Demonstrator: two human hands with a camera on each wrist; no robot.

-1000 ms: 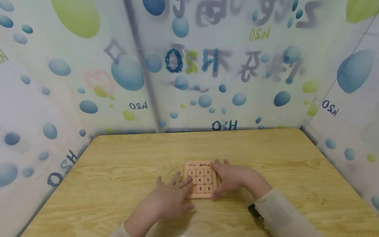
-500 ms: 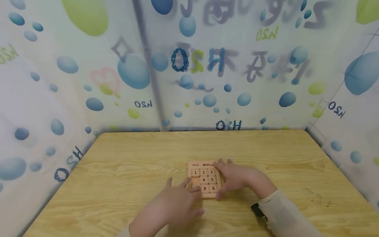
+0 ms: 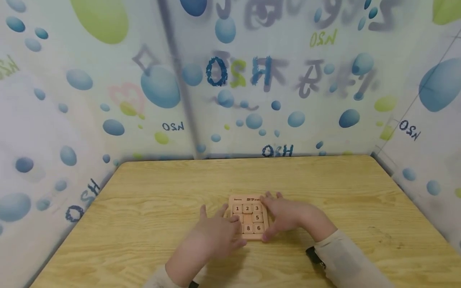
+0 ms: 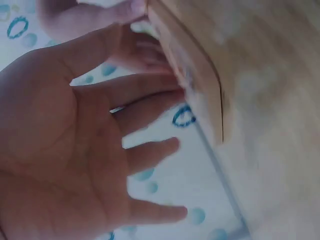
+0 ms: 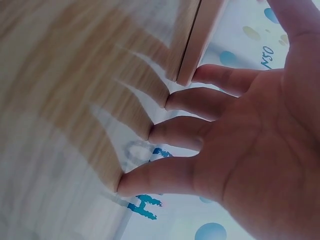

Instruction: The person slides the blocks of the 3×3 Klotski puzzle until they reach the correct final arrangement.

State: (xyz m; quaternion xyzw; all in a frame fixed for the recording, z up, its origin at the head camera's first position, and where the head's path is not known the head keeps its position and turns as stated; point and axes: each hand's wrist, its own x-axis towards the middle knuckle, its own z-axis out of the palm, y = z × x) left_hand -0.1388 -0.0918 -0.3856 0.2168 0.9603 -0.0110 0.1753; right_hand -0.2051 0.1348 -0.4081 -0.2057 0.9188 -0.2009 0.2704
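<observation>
A wooden sliding number puzzle (image 3: 247,219) lies flat on the table, its middle cell bare. Tiles 1, 2 and 3 line the top row, with 5 (image 3: 257,217) at the right and 8 and 6 below. My left hand (image 3: 219,237) spreads over the puzzle's left side, a fingertip on the middle-left tile and partly hiding the left column. Its other fingers stretch out straight in the left wrist view. Along the right edge, my right hand (image 3: 288,216) touches the top and bottom corners with finger and thumb. Its straight fingers (image 5: 187,132) rest on the tabletop beside the puzzle.
The wood-grain table (image 3: 162,192) reaches back to a pale wall covering (image 3: 309,88) with blue and green bubbles. Dark marks (image 3: 387,236) show on the tabletop at the right. A black band (image 3: 315,255) sits at the right sleeve.
The bare cell has gone from bottom left to middle left, then to the middle. Tile 4 has slid left under the left fingertip. The right hand keeps its place on the puzzle.
</observation>
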